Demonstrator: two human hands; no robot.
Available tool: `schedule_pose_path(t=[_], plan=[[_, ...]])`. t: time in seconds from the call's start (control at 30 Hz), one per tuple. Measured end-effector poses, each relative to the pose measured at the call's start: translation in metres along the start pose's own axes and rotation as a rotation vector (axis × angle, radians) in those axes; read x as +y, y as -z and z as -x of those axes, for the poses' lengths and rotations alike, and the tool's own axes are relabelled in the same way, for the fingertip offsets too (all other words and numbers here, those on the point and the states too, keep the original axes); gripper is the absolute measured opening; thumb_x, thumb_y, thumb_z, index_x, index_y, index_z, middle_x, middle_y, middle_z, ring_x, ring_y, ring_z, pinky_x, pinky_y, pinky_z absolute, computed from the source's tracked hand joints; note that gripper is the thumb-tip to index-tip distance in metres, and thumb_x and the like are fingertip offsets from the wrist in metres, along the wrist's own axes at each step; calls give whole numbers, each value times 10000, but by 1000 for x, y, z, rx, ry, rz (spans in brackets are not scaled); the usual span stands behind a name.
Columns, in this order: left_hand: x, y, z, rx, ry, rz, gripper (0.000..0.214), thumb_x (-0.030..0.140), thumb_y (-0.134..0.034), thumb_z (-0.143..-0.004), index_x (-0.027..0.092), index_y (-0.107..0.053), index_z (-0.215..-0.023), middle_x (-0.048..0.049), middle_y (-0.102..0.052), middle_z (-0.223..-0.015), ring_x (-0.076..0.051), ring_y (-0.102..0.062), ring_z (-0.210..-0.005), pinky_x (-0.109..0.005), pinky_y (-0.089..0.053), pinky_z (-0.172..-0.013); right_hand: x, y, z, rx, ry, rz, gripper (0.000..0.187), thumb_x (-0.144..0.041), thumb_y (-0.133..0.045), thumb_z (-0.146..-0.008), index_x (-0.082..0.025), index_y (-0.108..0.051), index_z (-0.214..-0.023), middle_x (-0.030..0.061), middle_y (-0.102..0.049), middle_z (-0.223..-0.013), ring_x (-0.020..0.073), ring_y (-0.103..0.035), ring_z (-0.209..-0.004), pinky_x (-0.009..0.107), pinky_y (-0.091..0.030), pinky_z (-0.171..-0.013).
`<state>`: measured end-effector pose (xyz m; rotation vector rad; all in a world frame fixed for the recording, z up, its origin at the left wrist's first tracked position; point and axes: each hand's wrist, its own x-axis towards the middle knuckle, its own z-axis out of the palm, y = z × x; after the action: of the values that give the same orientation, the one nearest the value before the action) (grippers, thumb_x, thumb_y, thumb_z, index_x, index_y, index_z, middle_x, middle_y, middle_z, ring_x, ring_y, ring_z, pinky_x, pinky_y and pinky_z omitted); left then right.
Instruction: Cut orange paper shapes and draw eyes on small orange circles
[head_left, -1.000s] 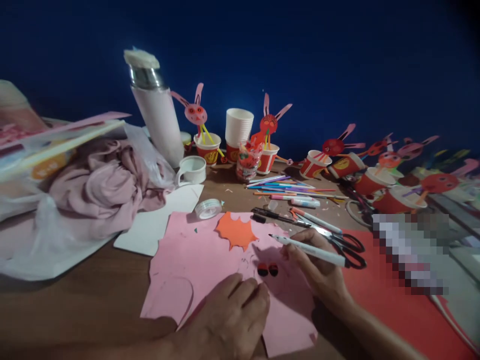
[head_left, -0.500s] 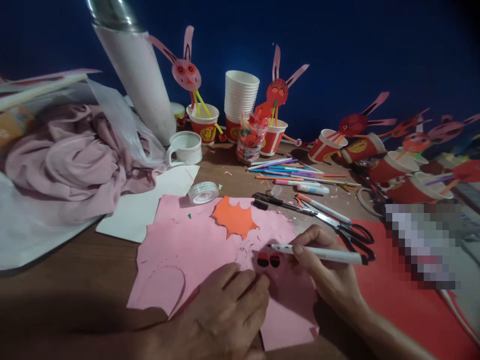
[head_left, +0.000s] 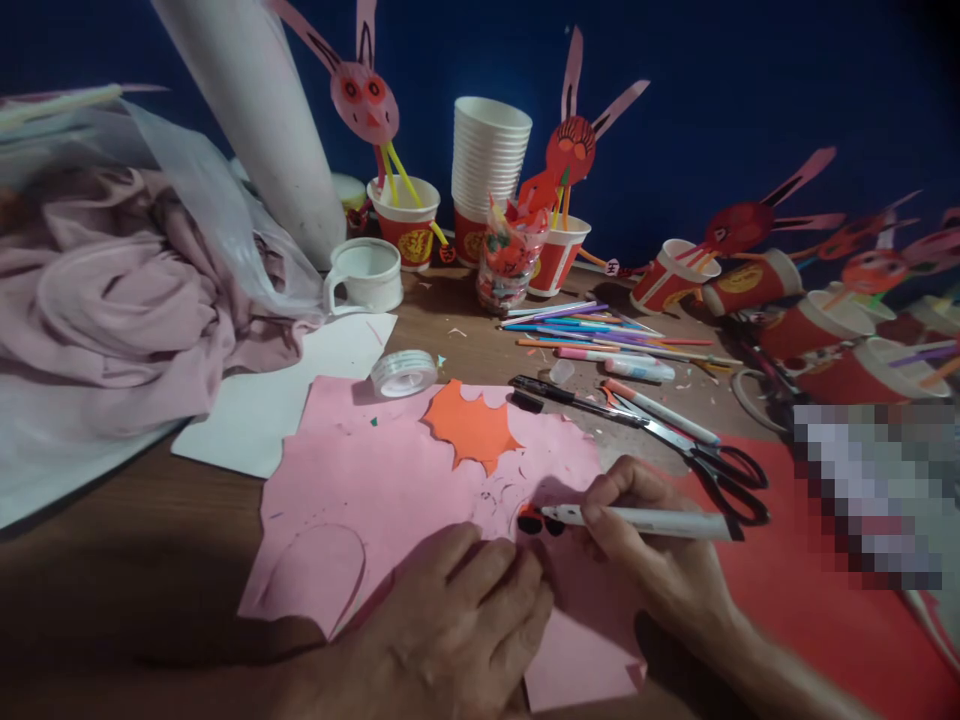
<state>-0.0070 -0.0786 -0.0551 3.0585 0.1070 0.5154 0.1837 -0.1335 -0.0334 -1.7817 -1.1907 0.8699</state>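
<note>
My right hand (head_left: 652, 545) pinches a white marker (head_left: 664, 522) with a dark end. Its tip is at a pair of red and black eye shapes (head_left: 531, 522) on a small pink paper cutout. My left hand (head_left: 469, 610), back upward and fingers curled close together, holds the near edge of that cutout down; its thumb is hidden. Beneath both hands spreads a pink paper sheet (head_left: 352, 460) with ragged edges and a drawn curve at the lower left. A jagged orange paper piece (head_left: 472, 430) lies on it, beyond the hands.
A tape roll (head_left: 405, 373), scissors (head_left: 675, 440), and several pens and sticks (head_left: 592, 325) lie beyond the sheet. Behind stand a mug (head_left: 367, 277), stacked paper cups (head_left: 491, 150) and rabbit figures (head_left: 366, 103) in cups. Red paper (head_left: 810, 560) is at right, bunched cloth (head_left: 142, 280) at left.
The marker tip has come down from above the eye shapes onto the right-hand one. My left hand has shifted slightly right. The camera view has tilted down a little.
</note>
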Motion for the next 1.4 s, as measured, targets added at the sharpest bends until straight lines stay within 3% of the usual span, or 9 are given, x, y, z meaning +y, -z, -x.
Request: schedule_pose_path(t=[0.63, 0.87, 1.4], plan=[[1, 3, -3, -23, 39, 69, 462, 500, -446, -853, 101, -575, -1048, -92, -578, -1042, -233, -467, -895, -365, -335, -774, 5, -4, 5, 20, 38, 159, 166, -318, -585, -762, -206, -554, -644, -4, -634, -552, 120, -578, -472, 200, -439, -426], [2, 5, -3, -42, 60, 108, 446, 492, -442, -859, 118, -567, -1068, -81, -576, -1050, -234, -457, -934, -367, -340, -787, 1, -4, 4, 12, 62, 331, 176, -348, -565, -756, -220, -548, -636, -8, -632, -529, 128, -559, -434, 216, -403, -396], [2, 9, -3, -102, 59, 137, 472, 483, -443, -859, 97, -551, -1109, -98, -566, -1070, -257, -465, -956, -378, -368, -793, 2, -2, 4, 13, 99, 307, 174, -319, -550, -768, -220, -509, -631, -38, -565, -482, 101, -507, -406, 201, -379, -397]])
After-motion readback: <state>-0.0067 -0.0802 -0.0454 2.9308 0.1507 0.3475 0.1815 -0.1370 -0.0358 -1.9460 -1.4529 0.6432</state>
